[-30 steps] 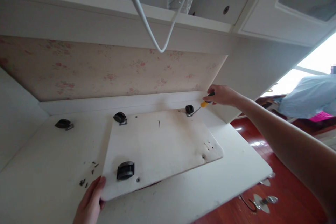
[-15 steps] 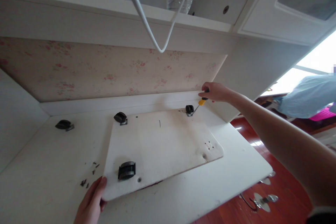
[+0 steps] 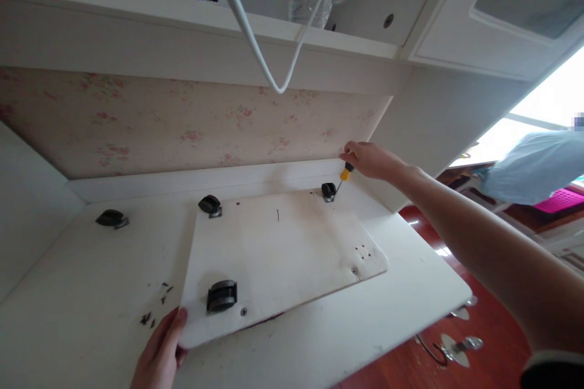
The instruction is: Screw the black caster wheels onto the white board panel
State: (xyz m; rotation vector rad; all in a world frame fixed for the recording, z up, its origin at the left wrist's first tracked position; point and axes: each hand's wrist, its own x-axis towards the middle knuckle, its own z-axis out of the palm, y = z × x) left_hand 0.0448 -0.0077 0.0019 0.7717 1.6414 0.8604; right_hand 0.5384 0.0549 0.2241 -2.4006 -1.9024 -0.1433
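At one o'clock on the board (image 3: 292, 255), the screwdriver (image 3: 345, 175) is held by its handle in the curled right hand (image 3: 371, 159), its tip by the caster (image 3: 328, 190). The board, flat on the desk (image 3: 410, 298), is pinched at eight o'clock by the left hand (image 3: 159, 346). It is judged stiff, fairly light, and best held by its edges.

Looks like home: floral wallpaper (image 3: 182, 124), white cupboard (image 3: 456, 30), reddish wooden floor (image 3: 497, 368).

Right fingers (image 3: 350, 146) around screwdriver (image 3: 345, 174) beside caster (image 3: 328, 189)
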